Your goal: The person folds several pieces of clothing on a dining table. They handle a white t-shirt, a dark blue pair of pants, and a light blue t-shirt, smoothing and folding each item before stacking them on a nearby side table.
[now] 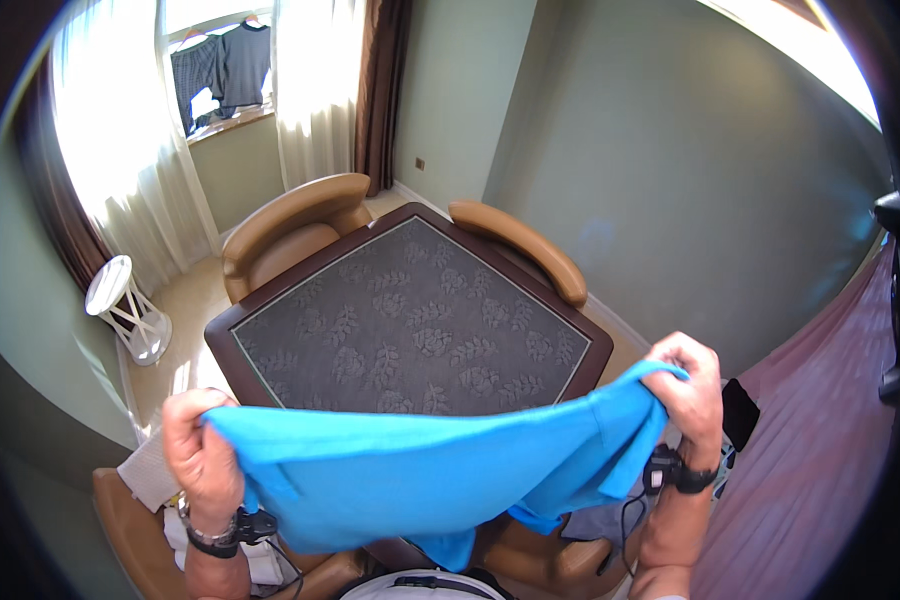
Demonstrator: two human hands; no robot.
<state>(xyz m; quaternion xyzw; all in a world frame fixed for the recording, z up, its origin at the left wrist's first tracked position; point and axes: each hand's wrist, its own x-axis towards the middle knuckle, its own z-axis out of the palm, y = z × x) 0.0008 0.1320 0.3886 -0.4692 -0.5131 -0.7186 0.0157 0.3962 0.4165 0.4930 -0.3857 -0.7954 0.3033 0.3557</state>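
A bright blue cloth garment [400, 465] hangs stretched between my two hands, above the near edge of the table. My left hand [202, 445] is closed round its upper left corner. At the upper right corner, my right hand [688, 390] grips the fabric in a pinch. The top edge runs nearly straight and sags a little in the middle, while the lower part drapes in loose folds. What kind of garment it is I cannot tell. Each wrist wears a black strap with a small device and a cable.
The square table [410, 310] has a dark floral top and brown rim. Tan chairs [295, 235] stand round it, the near ones bearing folded cloths [153, 470]. A white stand [130, 310] is at the left, pink drapery [820, 430] at the right. Clothes [225, 70] hang at the window.
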